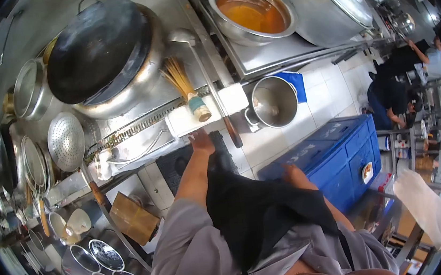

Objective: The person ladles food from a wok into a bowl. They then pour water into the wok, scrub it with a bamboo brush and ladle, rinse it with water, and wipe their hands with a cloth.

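Note:
My left hand [203,142] is at the front edge of a white folded cloth [235,99] on the stove's rim. Its fingers are foreshortened, and whether they touch the cloth is unclear. On the cloth lie a bamboo wok brush [189,94] with a green-banded handle and the shaft of a long-handled ladle [208,74]. Behind them a dark wok [101,48] is tilted over the burner. My right hand [297,176] hangs low beside my black apron [259,203], in front of a blue crate [335,152]. The apron hides part of this hand.
A bowl of orange-brown liquid [250,13] and a large lidded pot [325,5] stand at the back right. An open steel pot [275,102] is below the counter. A perforated skimmer [66,140] and several strainers are at left. Other people [388,95] are far right.

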The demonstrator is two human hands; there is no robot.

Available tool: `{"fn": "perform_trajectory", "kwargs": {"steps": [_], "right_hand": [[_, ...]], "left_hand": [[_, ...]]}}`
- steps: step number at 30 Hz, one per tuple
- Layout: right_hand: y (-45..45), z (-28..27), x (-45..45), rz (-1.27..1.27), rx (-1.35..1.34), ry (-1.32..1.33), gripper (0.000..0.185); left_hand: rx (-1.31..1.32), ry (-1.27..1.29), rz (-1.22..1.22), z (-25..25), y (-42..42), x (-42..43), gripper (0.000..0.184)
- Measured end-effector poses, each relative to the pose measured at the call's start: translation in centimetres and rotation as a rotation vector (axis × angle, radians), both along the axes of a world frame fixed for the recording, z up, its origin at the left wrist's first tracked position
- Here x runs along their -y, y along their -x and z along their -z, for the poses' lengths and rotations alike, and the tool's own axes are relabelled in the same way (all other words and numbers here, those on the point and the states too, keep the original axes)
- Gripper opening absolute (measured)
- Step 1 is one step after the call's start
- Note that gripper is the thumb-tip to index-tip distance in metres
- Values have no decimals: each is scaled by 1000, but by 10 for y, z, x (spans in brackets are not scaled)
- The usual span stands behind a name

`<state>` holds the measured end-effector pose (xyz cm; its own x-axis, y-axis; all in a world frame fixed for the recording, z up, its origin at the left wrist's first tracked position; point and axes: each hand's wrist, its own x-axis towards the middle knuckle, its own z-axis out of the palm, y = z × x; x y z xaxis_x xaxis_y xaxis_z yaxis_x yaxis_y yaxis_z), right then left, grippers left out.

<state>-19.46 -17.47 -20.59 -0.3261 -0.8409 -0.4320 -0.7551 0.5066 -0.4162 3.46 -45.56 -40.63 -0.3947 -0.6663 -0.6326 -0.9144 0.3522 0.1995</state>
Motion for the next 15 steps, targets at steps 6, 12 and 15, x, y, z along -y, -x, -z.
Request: {"fn": "perform_trajectory", "kwargs": {"steps": [6, 12, 15], "right_hand": [[-6, -2, 87, -212, 91, 171, 44], [-41, 33, 188, -305, 80, 421, 68], [-56, 54, 228, -183, 453, 264, 52]], "left_hand": [[-277, -240, -150, -29, -39, -4, 70], [-399, -226, -558, -21, -163, -82, 66], [-317, -192, -788, -18, -233, -128, 60]]}}
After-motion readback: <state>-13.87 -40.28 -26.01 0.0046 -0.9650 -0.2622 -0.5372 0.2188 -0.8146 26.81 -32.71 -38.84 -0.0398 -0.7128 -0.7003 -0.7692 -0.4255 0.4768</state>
